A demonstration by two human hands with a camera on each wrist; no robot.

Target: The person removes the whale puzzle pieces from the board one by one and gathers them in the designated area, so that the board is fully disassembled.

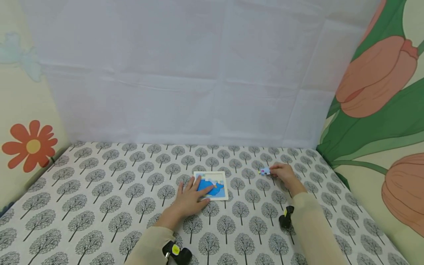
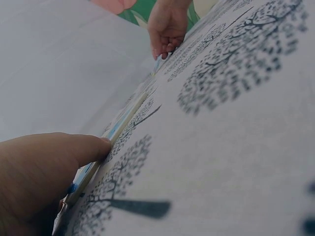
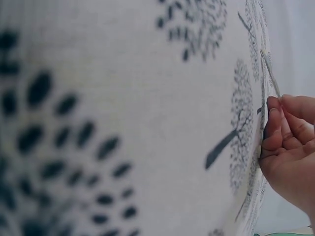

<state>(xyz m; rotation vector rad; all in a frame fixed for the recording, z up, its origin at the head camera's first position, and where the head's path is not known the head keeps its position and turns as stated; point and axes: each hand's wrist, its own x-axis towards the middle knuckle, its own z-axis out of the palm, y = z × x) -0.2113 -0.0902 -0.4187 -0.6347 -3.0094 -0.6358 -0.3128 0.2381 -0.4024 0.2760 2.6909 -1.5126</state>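
My left hand [image 1: 188, 200] lies with fingers spread over a small jigsaw puzzle in a cream frame [image 1: 226, 187]. Its fingertips rest on the blue picture and cover part of the left side, while the thumb [image 2: 96, 147] presses near the frame's edge. A pale patch shows in the upper right of the picture. Off to the right, my right hand [image 1: 284, 173] pinches a light blue puzzle piece [image 1: 265, 171] with pink and yellow spots between thumb and fingers. In the right wrist view this piece [image 3: 270, 73] appears edge-on, tilted close over the cloth.
A white tablecloth [image 1: 132, 221] printed with dark trees covers the table. Behind it hangs a white sheet [image 1: 165, 73]. Walls with a red flower [image 1: 33, 146] and large tulips [image 1: 377, 77] stand at the sides. A black wrist camera [image 1: 179, 254] sits on each sleeve.
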